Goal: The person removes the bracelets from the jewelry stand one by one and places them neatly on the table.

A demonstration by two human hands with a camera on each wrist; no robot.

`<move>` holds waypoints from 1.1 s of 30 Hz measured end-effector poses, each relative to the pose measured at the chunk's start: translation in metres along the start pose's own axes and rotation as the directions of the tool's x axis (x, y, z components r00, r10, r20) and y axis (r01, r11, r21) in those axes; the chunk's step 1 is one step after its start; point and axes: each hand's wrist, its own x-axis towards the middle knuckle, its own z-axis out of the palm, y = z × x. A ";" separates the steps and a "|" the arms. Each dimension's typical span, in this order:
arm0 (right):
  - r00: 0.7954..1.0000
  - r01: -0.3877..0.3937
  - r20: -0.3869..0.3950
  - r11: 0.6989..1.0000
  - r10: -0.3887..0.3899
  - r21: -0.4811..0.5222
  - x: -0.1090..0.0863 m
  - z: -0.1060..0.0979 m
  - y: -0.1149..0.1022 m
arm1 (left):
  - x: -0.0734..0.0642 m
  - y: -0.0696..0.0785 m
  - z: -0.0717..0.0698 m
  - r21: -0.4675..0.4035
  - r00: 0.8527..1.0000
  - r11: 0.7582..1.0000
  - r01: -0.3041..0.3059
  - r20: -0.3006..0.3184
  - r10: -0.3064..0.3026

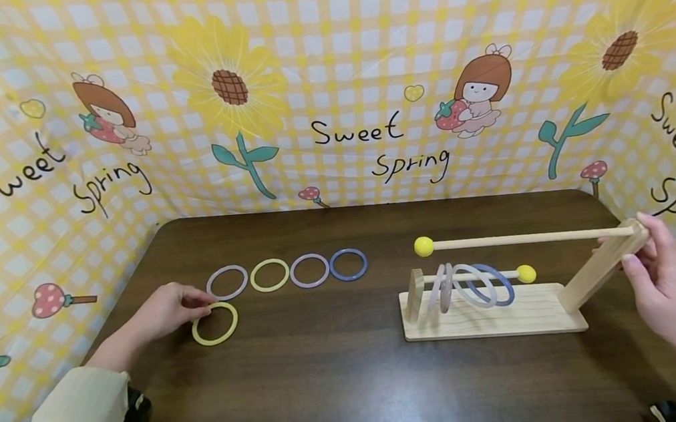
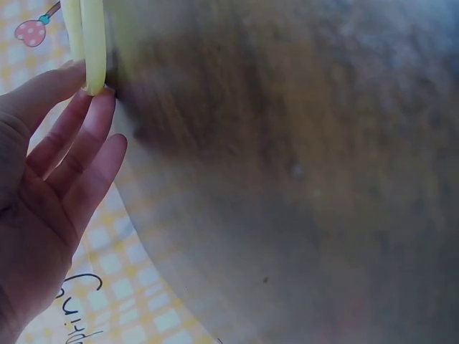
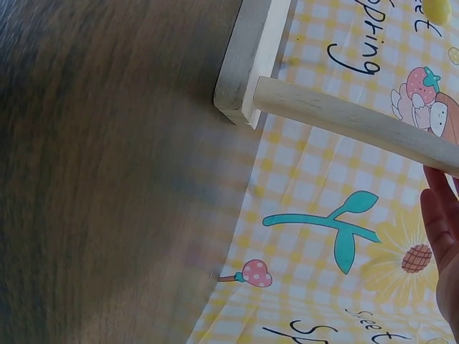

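Observation:
A yellow ring [image 1: 216,343] is pinched between the thumb and fingers of my left hand [image 1: 168,311]. In the left wrist view the same ring is seen nearly edge-on at the fingertips. Over on the right, my right hand [image 1: 667,283] holds the top of the slanted wooden post [image 1: 599,268] of a wooden rack. From that post a long upper rod [image 1: 521,239] extends left to a yellow ball [image 1: 423,246], with no rings on it. The shorter lower rod carries several rings, among them a blue ring [image 1: 509,290] and pale ones.
Behind the held ring, a row of rings lies on the dark table [image 1: 329,386]: a purple ring [image 1: 228,297], a yellow ring [image 1: 270,290], another purple ring [image 1: 311,286] and a blue ring [image 1: 350,279]. Checked yellow cloth [image 1: 324,58] surrounds the table's back and sides.

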 end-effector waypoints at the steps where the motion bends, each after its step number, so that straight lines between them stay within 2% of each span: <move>1: 1.000 -0.003 -0.002 1.000 0.003 -0.001 0.000 0.000 0.000 | 0.000 0.000 0.000 0.004 1.000 1.000 0.000 -0.001 0.000; 11: 1.000 -0.010 -0.028 0.999 0.011 0.039 0.000 0.002 0.001 | -0.001 0.000 0.001 0.015 1.000 1.000 0.027 -0.017 -0.027; 14: 0.999 -0.019 -0.024 0.999 0.020 0.025 0.000 0.002 0.001 | -0.001 0.003 -0.001 0.018 0.998 0.999 0.030 -0.062 -0.029; 17: 0.999 -0.024 -0.024 1.000 0.025 0.019 0.000 0.002 0.001 | -0.001 0.010 0.000 0.021 0.993 1.000 0.006 -0.121 -0.003; 21: 0.999 -0.027 -0.030 0.999 0.028 0.027 0.000 0.002 0.001 | 0.002 0.030 0.006 -0.013 0.984 1.000 -0.026 -0.174 0.024; 24: 0.999 -0.025 -0.026 1.000 0.026 0.019 0.000 0.001 0.000 | 0.007 0.050 0.014 -0.051 0.977 0.996 -0.068 -0.206 0.056; 27: 1.000 -0.011 -0.017 1.000 0.011 0.002 0.000 0.001 0.001 | 0.014 0.075 0.024 -0.088 0.963 0.987 -0.132 -0.247 0.106; 31: 1.000 0.009 -0.014 1.000 -0.009 0.010 -0.001 0.001 0.002 | 0.023 0.110 0.041 -0.198 0.950 0.960 -0.200 -0.279 0.141; 33: 1.000 0.012 -0.013 1.000 -0.012 0.015 -0.001 0.002 0.002 | 0.027 0.127 0.050 -0.273 0.953 0.938 -0.213 -0.271 0.138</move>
